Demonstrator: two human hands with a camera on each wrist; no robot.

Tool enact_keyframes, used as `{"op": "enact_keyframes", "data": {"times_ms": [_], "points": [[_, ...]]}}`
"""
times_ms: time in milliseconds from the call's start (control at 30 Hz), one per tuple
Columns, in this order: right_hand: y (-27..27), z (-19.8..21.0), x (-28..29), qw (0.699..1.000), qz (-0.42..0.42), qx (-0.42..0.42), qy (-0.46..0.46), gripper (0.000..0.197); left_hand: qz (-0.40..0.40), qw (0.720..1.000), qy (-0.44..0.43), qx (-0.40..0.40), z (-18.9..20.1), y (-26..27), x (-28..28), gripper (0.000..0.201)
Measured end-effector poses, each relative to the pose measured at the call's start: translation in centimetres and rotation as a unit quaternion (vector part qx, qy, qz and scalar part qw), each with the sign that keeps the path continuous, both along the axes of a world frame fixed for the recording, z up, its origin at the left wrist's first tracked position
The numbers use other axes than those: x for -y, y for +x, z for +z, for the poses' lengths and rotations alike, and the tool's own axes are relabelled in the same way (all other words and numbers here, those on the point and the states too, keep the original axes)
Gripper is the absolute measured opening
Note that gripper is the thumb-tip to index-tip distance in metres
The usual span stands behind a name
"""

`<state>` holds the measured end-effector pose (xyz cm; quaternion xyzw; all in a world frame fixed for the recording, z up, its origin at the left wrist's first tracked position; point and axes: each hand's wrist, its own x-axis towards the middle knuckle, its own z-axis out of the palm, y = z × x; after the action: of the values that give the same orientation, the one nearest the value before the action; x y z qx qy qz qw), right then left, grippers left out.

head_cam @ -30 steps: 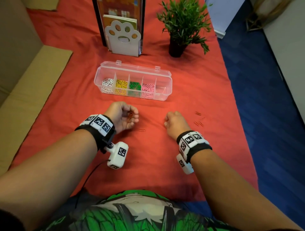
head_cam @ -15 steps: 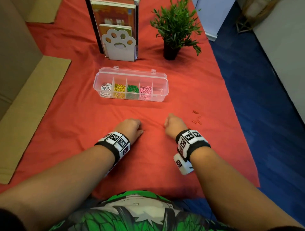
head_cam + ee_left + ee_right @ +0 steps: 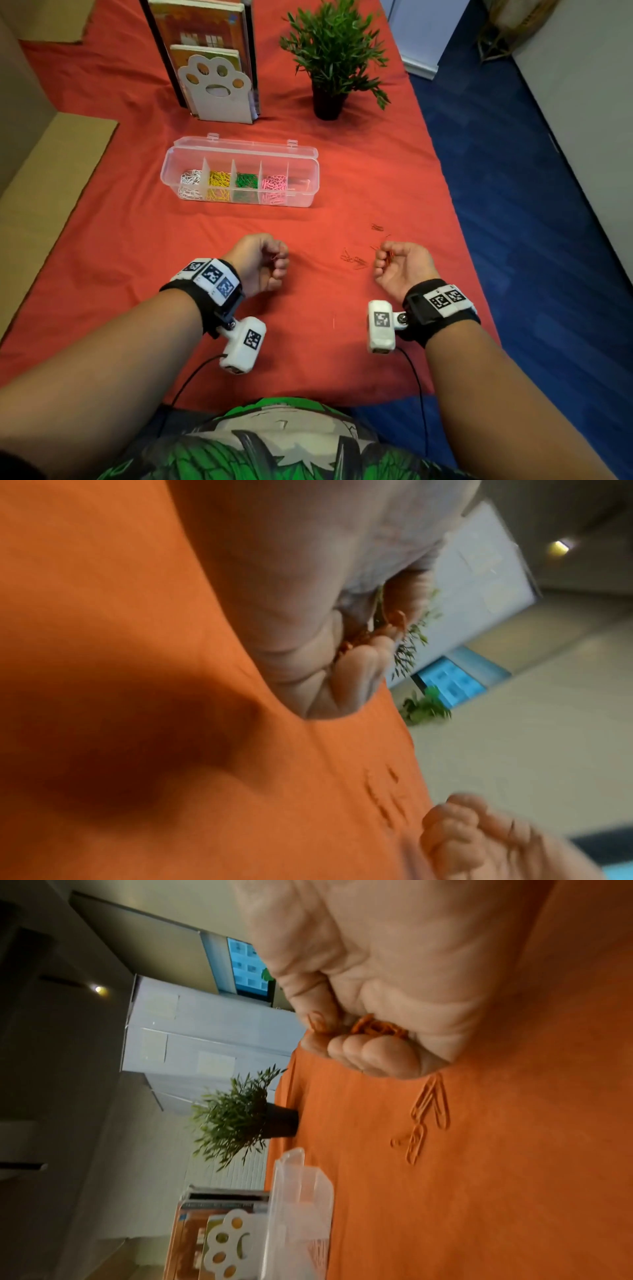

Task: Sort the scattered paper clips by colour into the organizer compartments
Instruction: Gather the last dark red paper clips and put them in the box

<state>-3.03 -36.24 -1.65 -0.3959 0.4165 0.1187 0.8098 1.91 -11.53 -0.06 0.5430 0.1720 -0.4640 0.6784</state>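
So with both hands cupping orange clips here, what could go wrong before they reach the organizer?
1. The loose orange clips lie on a near-matching tablecloth, so some could be overlooked.
2. The left hand and right hand hold their clips in curled fingers; tipping either could spill some.
3. The empty end compartment of the organizer adjoins the pink clips, so clips might land there.

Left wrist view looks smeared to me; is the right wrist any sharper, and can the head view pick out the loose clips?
Left wrist: motion-blurred, dark shadow on the cloth. Right wrist: sharper; loose clips stand out in relief. Head: evenly lit, but red clips nearly vanish against the cloth.
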Motion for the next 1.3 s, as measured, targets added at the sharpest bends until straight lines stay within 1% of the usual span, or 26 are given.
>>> {"op": "enact_keyframes", "data": {"times_ms": [67, 133, 200, 233, 267, 300, 333, 400, 467, 500, 600, 667, 700, 767, 833, 900, 967, 1000, 1033, 1067, 1100, 1133, 1167, 1200, 1233, 1300], "points": [[-0.2, 0.3, 1.0, 1.0, -0.004, 0.001, -0.003, 0.011, 0.003, 0.998, -0.059, -0.019, 0.6, -0.1, 0.9, 0.018], [0.1, 0.4, 1.7, 0.998, 0.027, -0.012, -0.054, 0.014, 0.016, 0.998, -0.053, -0.015, 0.7, -0.3, 2.4, 0.024], [1.0, -0.1, 2.7, 0.981, 0.092, -0.031, -0.165, 0.018, 0.025, 0.999, 0.008, 0.019, 0.3, -0.3, 4.4, 0.019], [1.5, -0.4, 3.1, 0.962, 0.138, -0.036, -0.233, 0.018, 0.011, 0.996, 0.063, 0.065, 0.1, -0.3, 5.3, 0.026], [2.0, -0.8, 3.6, 0.934, 0.191, -0.036, -0.3, 0.019, -0.022, 0.982, 0.133, 0.13, -0.4, -0.3, 6.1, 0.033], [2.4, -1.0, 3.9, 0.899, 0.245, -0.031, -0.362, 0.019, -0.066, 0.955, 0.205, 0.203, -0.8, -0.2, 6.8, 0.037], [2.7, -1.4, 4.3, 0.858, 0.294, -0.028, -0.421, 0.017, -0.108, 0.918, 0.271, 0.27, -1.1, 0.0, 7.4, 0.038], [2.8, -1.8, 4.7, 0.769, 0.36, -0.039, -0.528, 0.01, -0.171, 0.847, 0.346, 0.366, -1.8, 0.1, 8.3, 0.031], [2.7, -2.0, 4.7, 0.69, 0.4, -0.052, -0.602, 0.027, -0.232, 0.777, 0.384, 0.441, -2.3, 0.1, 9.4, 0.028], [2.7, -2.0, 4.6, 0.659, 0.414, -0.052, -0.626, 0.035, -0.264, 0.747, 0.394, 0.466, -2.5, 0.1, 9.9, 0.032], [2.6, -2.7, 4.0, 0.609, 0.428, -0.026, -0.667, 0.044, -0.331, 0.686, 0.426, 0.488, -3.1, 0.2, 11.1, 0.04], [2.4, -2.9, 3.5, 0.574, 0.441, 0.003, -0.69, 0.042, -0.368, 0.651, 0.44, 0.497, -3.5, 0.2, 11.7, 0.036], [2.3, -3.0, 3.2, 0.559, 0.45, 0.017, -0.696, 0.039, -0.376, 0.641, 0.44, 0.504, -3.7, 0.2, 11.9, 0.032], [2.0, -3.3, 2.6, 0.54, 0.471, 0.038, -0.696, 0.033, -0.377, 0.637, 0.439, 0.509, -3.9, 0.1, 12.1, 0.026], [1.8, -3.6, 2.4, 0.531, 0.491, 0.044, -0.689, 0.029, -0.369, 0.645, 0.435, 0.508, -4.1, 0.1, 12.2, 0.025], [2.0, -3.6, 2.4, 0.545, 0.495, 0.035, -0.676, 0.029, -0.341, 0.674, 0.428, 0.496, -4.2, 0.2, 12.1, 0.026], [2.5, -3.0, 2.8, 0.59, 0.482, 0.024, -0.647, 0.026, -0.284, 0.724, 0.408, 0.478, -4.1, 0.2, 11.8, 0.024], [2.7, -2.6, 3.1, 0.622, 0.465, 0.021, -0.63, 0.021, -0.259, 0.75, 0.393, 0.464, -3.9, 0.2, 11.5, 0.021], [2.8, -2.4, 3.4, 0.663, 0.446, 0.016, -0.601, 0.012, -0.238, 0.777, 0.376, 0.446, -3.6, 0.2, 11.2, 0.017], [2.9, -2.2, 3.7, 0.711, 0.422, 0.021, -0.563, 0.01, -0.22, 0.804, 0.359, 0.42, -3.4, 0.2, 10.8, 0.015], [2.8, -2.2, 4.0, 0.761, 0.396, 0.027, -0.513, 0.019, -0.201, 0.834, 0.338, 0.387, -3.1, 0.2, 10.5, 0.015], [2.6, -2.1, 4.1, 0.811, 0.366, 0.032, -0.455, 0.025, -0.172, 0.871, 0.305, 0.344, -2.9, 0.2, 10.2, 0.016], [2.3, -2.0, 4.2, 0.858, 0.329, 0.036, -0.393, 0.027, -0.128, 0.915, 0.255, 0.286, -2.8, 0.1, 9.9, 0.019], [2.0, -1.9, 4.2, 0.894, 0.291, 0.039, -0.338, 0.027, -0.072, 0.952, 0.197, 0.222, -2.6, -0.1, 9.7, 0.022], [1.8, -1.6, 4.2, 0.921, 0.258, 0.041, -0.29, 0.028, -0.019, 0.977, 0.139, 0.161, -2.5, -0.2, 9.5, 0.024], [1.4, -1.1, 4.3, 0.955, 0.209, 0.051, -0.204, 0.03, 0.05, 0.995, 0.052, 0.066, -2.3, -0.4, 9.0, 0.024]]}}
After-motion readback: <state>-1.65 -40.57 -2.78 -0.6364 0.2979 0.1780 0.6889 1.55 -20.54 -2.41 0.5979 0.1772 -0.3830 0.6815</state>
